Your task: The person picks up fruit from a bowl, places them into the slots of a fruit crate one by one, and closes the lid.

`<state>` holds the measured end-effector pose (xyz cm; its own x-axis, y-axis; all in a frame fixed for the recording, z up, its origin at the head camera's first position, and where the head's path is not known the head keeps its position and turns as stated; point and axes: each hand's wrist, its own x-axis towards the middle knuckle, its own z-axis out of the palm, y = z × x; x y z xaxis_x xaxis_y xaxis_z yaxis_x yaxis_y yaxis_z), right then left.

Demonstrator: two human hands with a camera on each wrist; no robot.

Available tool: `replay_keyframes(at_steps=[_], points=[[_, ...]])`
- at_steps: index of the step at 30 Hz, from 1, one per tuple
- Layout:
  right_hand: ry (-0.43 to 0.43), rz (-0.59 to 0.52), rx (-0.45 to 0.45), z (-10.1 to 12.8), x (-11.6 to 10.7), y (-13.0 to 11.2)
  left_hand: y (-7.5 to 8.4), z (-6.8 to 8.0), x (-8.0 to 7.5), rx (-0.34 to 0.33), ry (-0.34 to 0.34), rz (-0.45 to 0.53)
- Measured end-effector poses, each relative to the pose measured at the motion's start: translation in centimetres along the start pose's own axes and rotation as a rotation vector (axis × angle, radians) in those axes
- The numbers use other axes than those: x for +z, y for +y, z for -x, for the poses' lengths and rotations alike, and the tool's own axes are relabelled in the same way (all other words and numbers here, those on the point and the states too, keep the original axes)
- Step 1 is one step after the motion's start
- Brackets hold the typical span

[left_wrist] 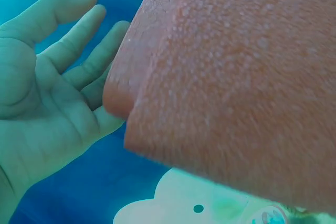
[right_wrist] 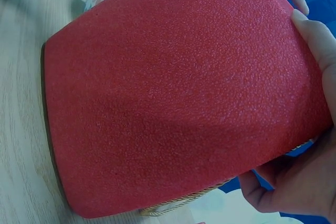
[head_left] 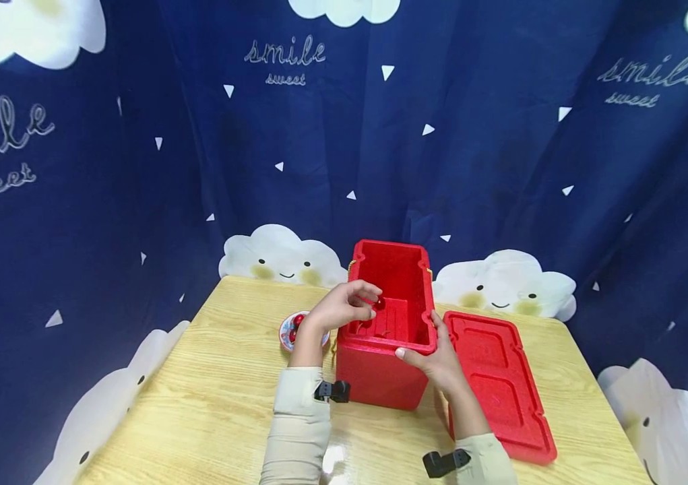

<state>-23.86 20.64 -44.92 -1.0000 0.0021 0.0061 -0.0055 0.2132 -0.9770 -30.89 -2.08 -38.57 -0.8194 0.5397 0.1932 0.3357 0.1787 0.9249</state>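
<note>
A deep red foam box (head_left: 380, 377) stands open on the table, its near side toward me. My left hand (head_left: 344, 306) is over the near left part of its opening, fingers relaxed; the left wrist view shows the palm (left_wrist: 47, 93) bare, with nothing in the fingers. Just beyond the fingertips, inside the box, is a small dark red cherry (head_left: 380, 304). My right hand (head_left: 441, 357) grips the near right corner of the rim, thumb on the near wall and fingers along the right side. Left of the box, partly behind my left wrist, a small patterned plate (head_left: 284, 337) holds red cherries (head_left: 298, 320).
The red foam lid (head_left: 495, 377) lies flat to the right of the box, close to my right forearm. A twisted gold cord (right_wrist: 184, 200) runs along the box's side. Behind the wooden table (head_left: 198, 404) hangs a dark blue cloud-print curtain (head_left: 319, 135).
</note>
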Motion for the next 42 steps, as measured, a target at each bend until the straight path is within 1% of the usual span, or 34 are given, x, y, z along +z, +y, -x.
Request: replay_keyframes(at_steps=[3,7,9,12,14,15,19,20,23,25,28,30,31,32,35,37,38,42], points=[[0.006,-0.012,-0.022,-0.1,0.1,0.5,-0.1,1.0,0.1,-0.009,0.063,0.001],[0.010,-0.016,-0.027,-0.2,0.0,0.6,0.1,2.3,0.5,-0.024,0.172,0.049],[0.011,-0.010,-0.025,-0.2,0.0,0.6,0.8,3.1,0.8,-0.008,0.232,0.064],[0.015,0.005,-0.022,-0.2,-0.1,0.6,1.3,4.1,1.1,0.030,0.314,0.081],[0.016,0.003,-0.020,-0.2,-0.2,0.6,0.7,4.4,1.2,0.052,0.368,0.071],[0.018,0.005,-0.018,-0.2,-0.2,0.6,0.0,4.4,1.3,0.058,0.394,0.066],[0.013,-0.003,-0.017,-0.2,-0.2,0.7,-2.4,4.6,1.6,0.039,0.501,0.053],[0.012,-0.004,-0.018,-0.2,-0.2,0.7,-2.8,4.8,1.7,0.027,0.523,0.059],[0.012,-0.004,-0.015,-0.1,-0.2,0.6,-3.6,5.4,1.9,0.013,0.581,0.078],[0.006,-0.011,-0.010,0.0,-0.3,0.3,-3.9,5.8,2.0,0.005,0.607,0.084],[-0.003,-0.031,0.006,0.3,-0.4,-0.6,-3.1,6.6,2.2,-0.005,0.638,0.074],[-0.010,-0.041,0.012,0.6,-0.4,-1.3,-2.6,7.2,2.3,0.002,0.653,0.056],[-0.011,-0.042,0.017,0.8,-0.4,-1.6,-2.5,7.4,2.3,0.001,0.663,0.040],[-0.011,-0.041,0.020,1.0,-0.4,-1.9,-2.7,7.5,2.4,0.004,0.675,0.024],[-0.012,-0.025,0.030,1.4,-0.3,-2.6,-4.8,7.6,2.5,0.001,0.707,-0.006],[-0.011,-0.020,0.034,1.5,-0.2,-2.7,-6.6,7.7,2.4,-0.008,0.724,-0.028],[-0.010,-0.020,0.033,1.5,-0.2,-2.7,-7.5,7.7,2.3,-0.016,0.729,-0.024],[-0.013,-0.025,0.029,1.3,-0.2,-2.4,-9.6,8.3,2.0,-0.065,0.748,-0.012]])
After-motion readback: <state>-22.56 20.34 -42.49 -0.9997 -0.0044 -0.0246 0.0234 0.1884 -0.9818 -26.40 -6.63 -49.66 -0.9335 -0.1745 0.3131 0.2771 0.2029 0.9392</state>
